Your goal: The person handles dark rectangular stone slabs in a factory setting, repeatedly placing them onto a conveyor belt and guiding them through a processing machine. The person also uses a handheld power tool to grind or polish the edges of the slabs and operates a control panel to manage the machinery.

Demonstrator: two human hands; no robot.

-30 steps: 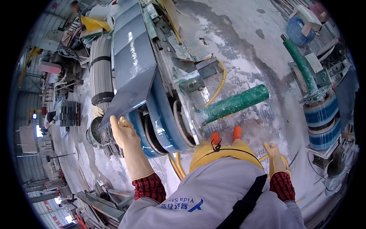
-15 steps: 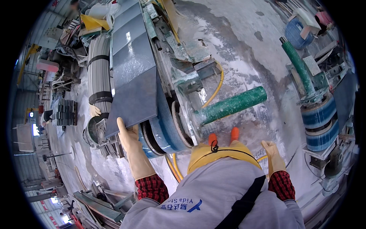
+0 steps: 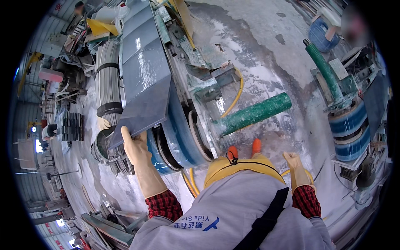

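Observation:
My left hand [image 3: 136, 151], in a cream rubber glove, grips the near edge of a dark grey stone slab [image 3: 143, 110], thumb on top and fingers underneath. The slab tilts at the near end of a roller conveyor, over a blue belt [image 3: 179, 137] that wraps round the end roller. Behind it, more wet, shiny dark slabs [image 3: 146, 62] lie in a row along the conveyor. My right hand [image 3: 296, 166], also gloved, hangs at my right side, fingers curled shut with nothing visible in them.
A green round bar [image 3: 254, 113] juts from the conveyor frame toward my feet. Left of the slabs stands a strapped bundle of grey strips [image 3: 107, 79], with another cream glove [image 3: 103, 123] beside it. A second belt machine [image 3: 350, 133] stands right. A yellow hose [image 3: 238, 93] crosses the floor.
My left hand has moved slightly left and up with the slab's near edge, and the slab tilts more. My right hand has barely moved.

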